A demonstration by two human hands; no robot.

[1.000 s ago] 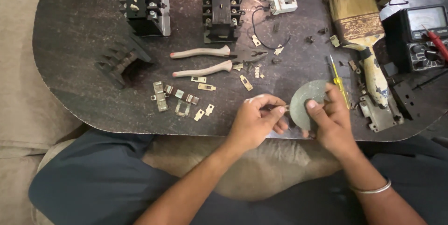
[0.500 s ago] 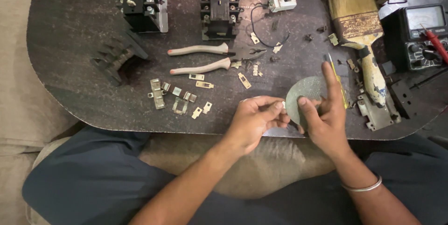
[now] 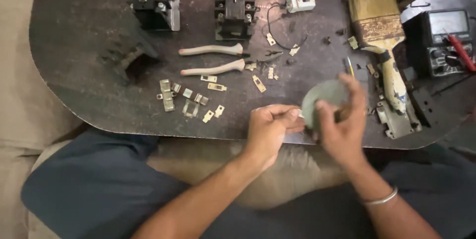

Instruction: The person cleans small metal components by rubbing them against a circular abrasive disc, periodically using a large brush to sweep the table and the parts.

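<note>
Grey disc (image 3: 325, 95) in right hand (image 3: 342, 125), left hand (image 3: 270, 127) beside

You work on a matt, rough dark board (image 3: 89, 70); brass-like metal clips (image 3: 191, 101) shine; the brush (image 3: 377, 26) handle's paint looks worn.

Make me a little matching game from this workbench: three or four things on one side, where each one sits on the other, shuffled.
Things:
1. paintbrush
2. pliers
3. grey disc
4. meter

Places:
A. far right edge of the board
B. held in the right hand
C. middle of the board, pale handles pointing left
D. upper right, bristles pointing away from the person

Pairs: 1-D, 2-C, 3-B, 4-A
</note>
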